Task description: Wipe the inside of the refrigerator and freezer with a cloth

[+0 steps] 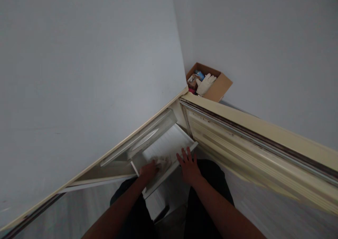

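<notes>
Pale grey panel (pixel 87 62) fills the upper left, meeting a similarly pale wall (pixel 258 55) on the right. Cream-coloured and ribbed along its inner face, an open door (pixel 253 143) slants across the right side, and grey wood-look floor (pixel 87 210) shows below. Between the person's dark-trousered legs (pixel 213 179) and the panel's lower edge, a white drawer (pixel 169 140) sits pulled out. Behind the door's far end stands an open cardboard box (pixel 218 87). The right hand (pixel 188 166) is open, fingers spread over the drawer's front rim. Inside the drawer, near that rim, the left hand (pixel 148 170) has its fingers curled, gripping a crumpled whitish cloth (pixel 165 164), blurred, against the bottom. Smaller still, a white glove (pixel 206 84) and a blue container (pixel 200 75) lie in the box.
</notes>
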Motion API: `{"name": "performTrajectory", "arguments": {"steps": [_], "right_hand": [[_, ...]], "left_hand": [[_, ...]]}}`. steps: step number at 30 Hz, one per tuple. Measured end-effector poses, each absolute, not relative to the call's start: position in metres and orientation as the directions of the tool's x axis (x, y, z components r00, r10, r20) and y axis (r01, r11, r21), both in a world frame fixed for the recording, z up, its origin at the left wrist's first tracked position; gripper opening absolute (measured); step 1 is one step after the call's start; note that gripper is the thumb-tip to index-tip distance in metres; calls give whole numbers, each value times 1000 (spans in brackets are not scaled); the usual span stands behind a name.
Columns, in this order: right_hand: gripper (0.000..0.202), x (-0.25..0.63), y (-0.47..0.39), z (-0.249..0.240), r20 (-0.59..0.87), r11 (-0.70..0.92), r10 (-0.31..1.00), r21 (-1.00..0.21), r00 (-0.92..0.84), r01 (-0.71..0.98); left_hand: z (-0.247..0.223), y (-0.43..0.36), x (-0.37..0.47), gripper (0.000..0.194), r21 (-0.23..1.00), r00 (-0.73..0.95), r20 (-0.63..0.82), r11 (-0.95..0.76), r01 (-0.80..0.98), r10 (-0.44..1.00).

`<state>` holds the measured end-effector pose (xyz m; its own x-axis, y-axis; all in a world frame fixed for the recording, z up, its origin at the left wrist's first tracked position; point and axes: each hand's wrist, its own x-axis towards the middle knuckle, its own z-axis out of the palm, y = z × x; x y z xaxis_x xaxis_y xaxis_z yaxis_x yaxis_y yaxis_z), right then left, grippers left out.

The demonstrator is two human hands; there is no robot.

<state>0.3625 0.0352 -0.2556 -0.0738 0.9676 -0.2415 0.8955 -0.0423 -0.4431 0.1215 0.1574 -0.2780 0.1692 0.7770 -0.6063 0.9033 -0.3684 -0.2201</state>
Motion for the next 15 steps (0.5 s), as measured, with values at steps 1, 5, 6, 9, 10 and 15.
{"name": "performTrajectory", "arguments": {"steps": [1, 5, 6, 9, 10, 15], "right_hand": [[84, 362, 35, -256, -237, -42, 969, -440, -70, 897], [87, 361, 34, -257, -216, -36, 974, -427, -63, 903], [88, 361, 34, -257, -218, -35, 974, -427, -66, 904], [88, 361, 36, -255, -243, -40, 967, -434, -74, 900], [87, 361, 36, -255, -249, -43, 966, -437, -75, 899], [87, 361, 37, -254, -249, -47, 966, -438, -70, 898]], "left_hand": [[-279, 161, 122, 43, -225, 162, -589, -354, 908, 792], [-283, 182, 126, 45, -274, 137, -472, -293, 916, 871], [-285, 189, 128, 47, -285, 133, -445, -281, 917, 886], [-291, 213, 136, 46, -290, 135, -399, -265, 919, 907], [-295, 221, 141, 44, -286, 142, -392, -267, 920, 909], [-320, 253, 187, 36, -209, 261, -357, -349, 913, 897]]}}
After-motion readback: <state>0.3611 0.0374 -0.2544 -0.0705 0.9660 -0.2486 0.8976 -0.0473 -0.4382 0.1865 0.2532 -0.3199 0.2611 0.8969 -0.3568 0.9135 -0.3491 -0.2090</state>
